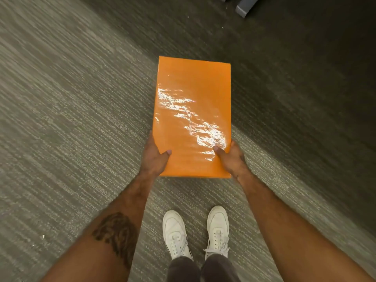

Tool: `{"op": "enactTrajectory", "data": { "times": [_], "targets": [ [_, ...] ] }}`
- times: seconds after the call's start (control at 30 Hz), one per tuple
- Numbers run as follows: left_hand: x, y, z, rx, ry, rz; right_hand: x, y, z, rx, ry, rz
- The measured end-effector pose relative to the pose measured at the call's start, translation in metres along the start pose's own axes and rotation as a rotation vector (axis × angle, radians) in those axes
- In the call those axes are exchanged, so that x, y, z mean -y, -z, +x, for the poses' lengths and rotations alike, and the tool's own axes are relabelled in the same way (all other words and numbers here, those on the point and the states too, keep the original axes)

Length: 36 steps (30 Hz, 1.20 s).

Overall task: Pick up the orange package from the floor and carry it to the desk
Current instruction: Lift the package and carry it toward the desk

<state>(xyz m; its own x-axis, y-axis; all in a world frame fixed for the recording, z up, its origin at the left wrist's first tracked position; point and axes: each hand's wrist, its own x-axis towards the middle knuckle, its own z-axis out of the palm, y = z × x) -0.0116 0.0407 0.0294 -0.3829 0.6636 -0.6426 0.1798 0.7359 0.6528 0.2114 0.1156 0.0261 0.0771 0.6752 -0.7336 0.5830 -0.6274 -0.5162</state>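
Fingers (151, 143) hidden beneath orange package (193, 110).

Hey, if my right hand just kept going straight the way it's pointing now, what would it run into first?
Apart from the orange package that the right hand already grips, only carpet lies ahead. The grey furniture base at the top edge seems the nearest obstacle, though depth is unclear.

i see a grey striped carpet (71, 119) over the whole floor, darker toward the upper right. two white lace-up shoes (177, 235) stand side by side on it, dark trouser legs (183, 269) above them. grey furniture feet (245, 7) show at the top edge.
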Motion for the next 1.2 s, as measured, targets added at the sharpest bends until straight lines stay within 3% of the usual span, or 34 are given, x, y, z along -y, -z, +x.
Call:
{"op": "enactTrajectory", "data": {
  "times": [0.33, 0.67, 1.2],
  "targets": [
    [-0.139, 0.046, 0.023, 0.079, -0.190, 0.082, 0.106, 0.060, -0.023, -0.100, 0.068, 0.139],
    [-0.269, 0.026, 0.069, 0.148, -0.312, 0.171, 0.163, 0.138, 0.013, -0.181, 0.034, 0.270],
    [-0.354, -0.053, 0.212, 0.314, -0.357, 0.313, 0.186, 0.183, 0.127, -0.371, -0.034, 0.256]
  ]
}}
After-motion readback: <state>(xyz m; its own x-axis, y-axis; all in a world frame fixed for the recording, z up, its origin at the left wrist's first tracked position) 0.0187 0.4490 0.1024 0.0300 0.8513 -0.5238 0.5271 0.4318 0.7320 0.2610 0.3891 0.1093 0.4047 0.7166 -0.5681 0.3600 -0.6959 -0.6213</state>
